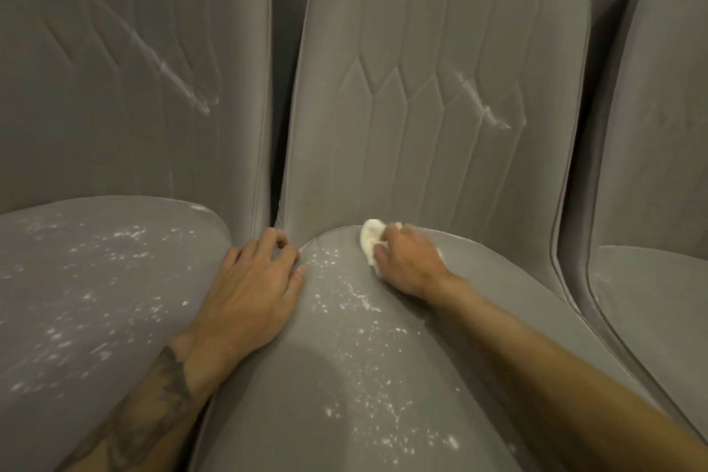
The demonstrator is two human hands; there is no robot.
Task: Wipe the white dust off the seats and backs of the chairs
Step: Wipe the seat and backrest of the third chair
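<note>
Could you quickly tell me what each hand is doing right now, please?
Left hand: open, resting on the edge of the middle seat, holding nothing.
Right hand: gripping a white cloth against that seat.

Covered or cut off.
The white cloth (371,241) is mostly buried under the right hand (410,264): a wad shows at its 10 o'clock, a scrap at 3 o'clock. The left hand's (253,287) fingertips bend into the gap between seats, their grip unclear. The middle chair (440,107) runs off at 12 o'clock, the left chair (95,126) at 9, the right chair (651,126) at 3, both forearms (555,376) at 6.
</note>
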